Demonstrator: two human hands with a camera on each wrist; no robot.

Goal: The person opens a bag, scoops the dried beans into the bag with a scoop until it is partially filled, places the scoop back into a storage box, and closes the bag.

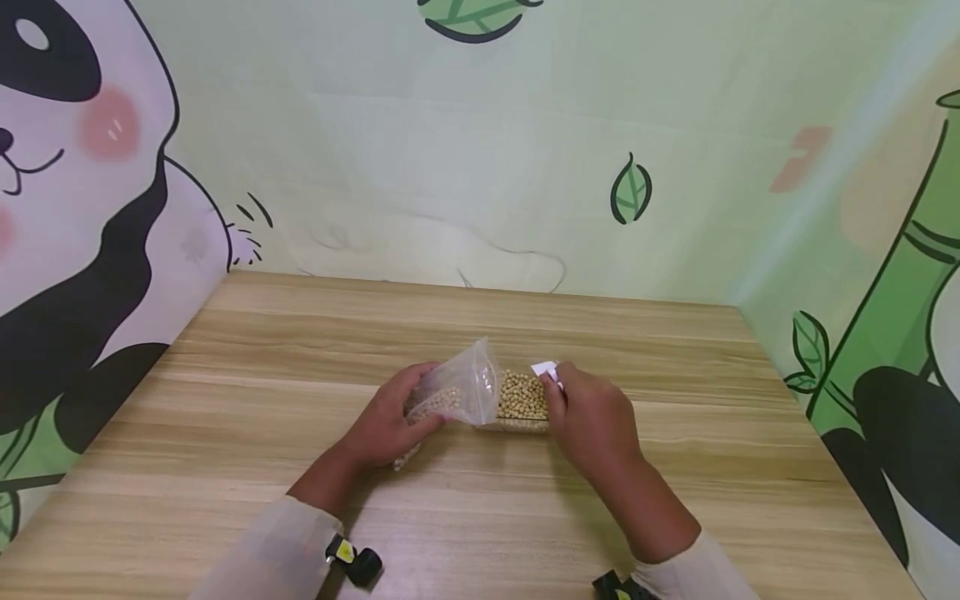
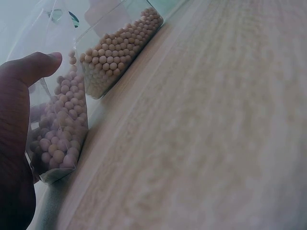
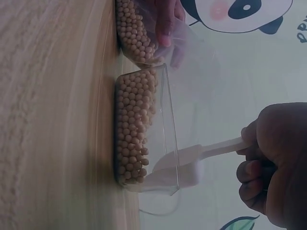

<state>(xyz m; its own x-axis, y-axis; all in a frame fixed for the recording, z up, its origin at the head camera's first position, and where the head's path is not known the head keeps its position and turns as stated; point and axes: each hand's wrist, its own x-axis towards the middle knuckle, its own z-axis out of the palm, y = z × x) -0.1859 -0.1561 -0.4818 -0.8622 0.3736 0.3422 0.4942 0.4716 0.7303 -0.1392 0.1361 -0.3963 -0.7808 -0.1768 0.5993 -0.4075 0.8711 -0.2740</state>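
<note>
Head view: L hand (image 1: 393, 418) pinching bag (image 1: 457, 385), lwr ctr; R hand (image 1: 596, 417), fingers curled round scoop (image 1: 545, 368), by box (image 1: 517, 425), lwr ctr. Risk: bag sags, beans (image 1: 525, 396) prob. spill.

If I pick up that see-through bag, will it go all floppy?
Probably, up top: the bag looks like thin, wrinkly plastic. Its lower part may feel heavier and sag, since lots of beads are gathered there. They'd likely roll and shift as you lift, being small and round.
</note>
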